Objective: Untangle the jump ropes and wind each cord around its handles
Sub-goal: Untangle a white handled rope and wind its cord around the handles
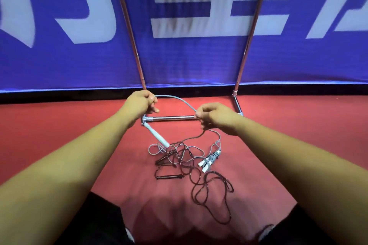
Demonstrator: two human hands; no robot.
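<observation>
The grey cord (175, 98) forms a raised arc between both hands. The left hand (142, 102) grips one end of the arc, fingers curled round it. The right hand (215, 117) pinches the other end between the thumb and curled fingers. Both hands are held above the floor (278, 135), in front of the lower crossbar of a metal frame (173, 118).

A white handle (157, 135) slants down and to the right from below the left hand. Its lower end meets a small cluster of grey loops at floor level. Whether the handle rests on the floor or hangs free cannot be determined. From beneath the right hand, one grey strand and one dark strand run down to the pile on the floor.

The pile lies between the forearms. It consists mainly of tangled black cord (180, 157). A black handle (169, 177) lies roughly level at the near-left edge of the tangle. Large loose loops of the black cord extend toward the person on the right side.

A wound jump rope (210, 160) lies just to the right of the tangle. Its grey cord is wrapped round a pair of white handles laid side by side.

The floor is red. Two upright poles of the metal frame rise from it. A blue banner (79, 65) with large white characters stands behind the frame.
</observation>
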